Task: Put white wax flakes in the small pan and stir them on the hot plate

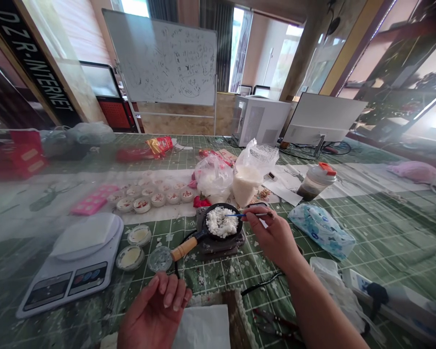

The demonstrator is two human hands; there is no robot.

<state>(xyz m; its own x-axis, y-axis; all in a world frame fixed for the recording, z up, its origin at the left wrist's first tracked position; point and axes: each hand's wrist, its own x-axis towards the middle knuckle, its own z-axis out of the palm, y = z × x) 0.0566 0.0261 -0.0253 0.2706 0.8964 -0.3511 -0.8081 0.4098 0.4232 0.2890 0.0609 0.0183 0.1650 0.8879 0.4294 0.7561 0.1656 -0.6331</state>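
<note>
Pinching a thin blue stick (240,214), the right hand (272,238) is extending over granular white material (221,222) in a wooden-handled pan (199,236); the left hand (154,310) is lying open.

A small round black frying pan (223,206) sits level on a dark, scorched-looking stand (218,246), its short wooden handle (184,248) angled down and to the left. A heap of white, rice-like grains (221,222) fills the middle of the pan, with some dark rim showing around it. The right hand (272,237) pinches a thin blue-shafted stick (245,214) between thumb and fingers, its end reaching over the pan's right edge, close to the grains.
</note>
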